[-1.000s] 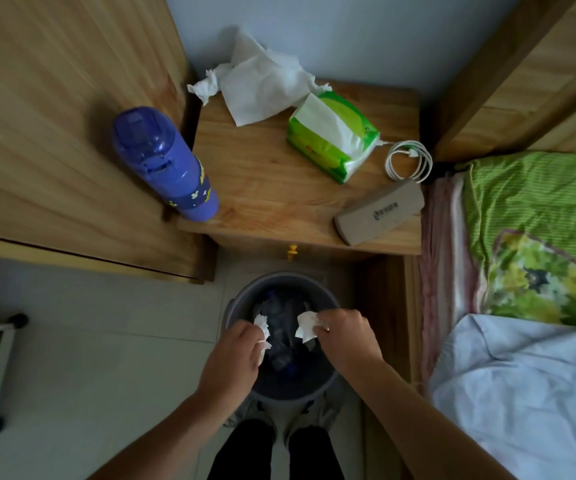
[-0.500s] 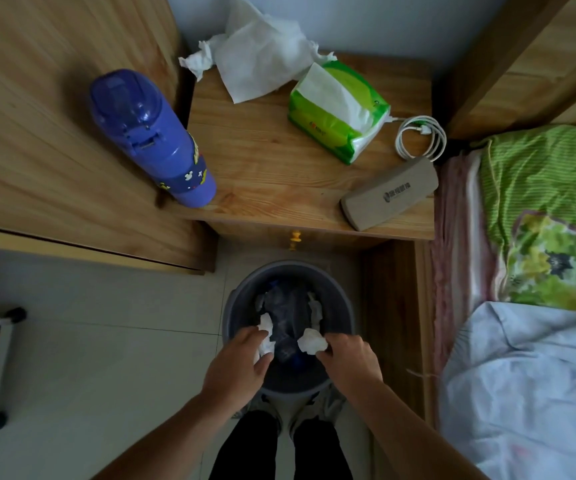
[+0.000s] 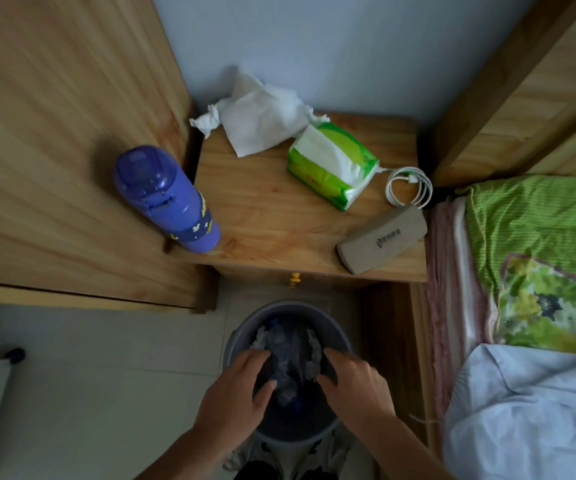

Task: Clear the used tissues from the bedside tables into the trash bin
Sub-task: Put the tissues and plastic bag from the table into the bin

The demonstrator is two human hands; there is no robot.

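White crumpled tissues (image 3: 314, 351) in grey trash bin (image 3: 245, 327), lower centre | left hand (image 3: 234, 400), right hand (image 3: 355, 386) over bin, fingers apart, empty | one large tissue (image 3: 262, 123) on wooden counter (image 3: 272, 220), upper centre, beside green tissue pack (image 3: 331, 164)

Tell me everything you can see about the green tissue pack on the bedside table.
The green tissue pack is a soft plastic wrapper, bright green with white panels, open at the top with white tissue showing. It lies flat and angled on the wooden bedside table, toward the back right. The large crumpled tissue overlaps its far corner; neither hand touches it.
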